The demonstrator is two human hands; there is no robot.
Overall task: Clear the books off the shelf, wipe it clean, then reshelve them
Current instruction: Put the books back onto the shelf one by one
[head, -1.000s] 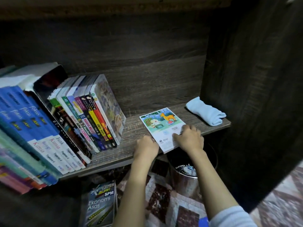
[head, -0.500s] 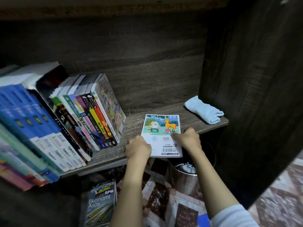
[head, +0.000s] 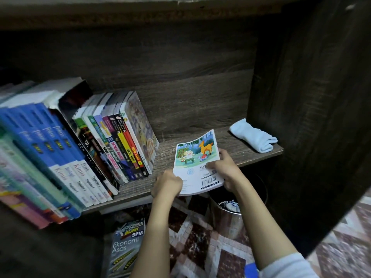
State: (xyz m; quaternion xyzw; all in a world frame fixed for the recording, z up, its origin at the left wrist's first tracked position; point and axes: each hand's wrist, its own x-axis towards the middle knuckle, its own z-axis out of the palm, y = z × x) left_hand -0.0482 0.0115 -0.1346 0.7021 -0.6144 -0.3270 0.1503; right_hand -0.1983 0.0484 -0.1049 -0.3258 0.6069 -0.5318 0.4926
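Both hands hold one thin white paperback with a cartoon deer cover (head: 197, 163). The left hand (head: 168, 185) is curled round its near left corner. The right hand (head: 226, 169) grips its right edge, thumb on the cover. The paperback sits over the front of the dark wood-grain shelf (head: 230, 150), far end curling upward, near end past the front edge. A row of leaning upright books (head: 112, 143) stands to its left, apart from it. A folded pale blue cloth (head: 254, 138) lies at the shelf's right end. A green-black "Ekonomi Asas" workbook (head: 126, 247) lies on the floor below.
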